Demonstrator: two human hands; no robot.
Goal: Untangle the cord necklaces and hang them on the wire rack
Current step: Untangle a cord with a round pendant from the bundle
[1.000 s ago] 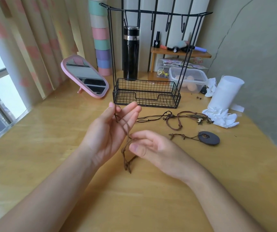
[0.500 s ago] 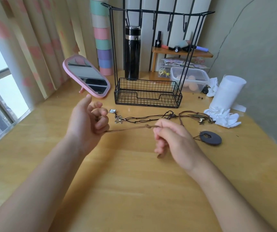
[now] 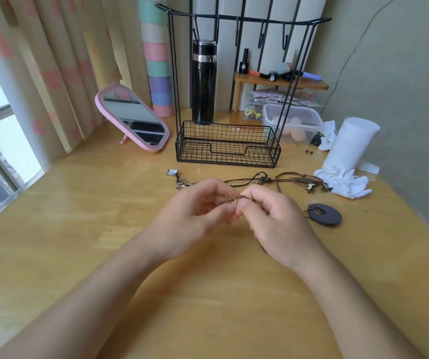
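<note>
Head view: left hand [image 3: 192,216] and right hand [image 3: 273,218] meet over mid-table, fingertips touching; both curled, each pinching the same short stretch of brown cord [image 3: 230,199] between thumb and forefinger; rest of that cord hidden behind the right hand. Other cord necklaces [image 3: 296,178] lie tangled on the table [image 3: 78,216] at 1 o'clock from the hands; dark disc pendant [image 3: 324,215] at 3 o'clock; wire rack [image 3: 226,146] upright at 12 o'clock, black flask [image 3: 204,81] behind it; pink mirror [image 3: 133,117] at 10 o'clock.
</note>
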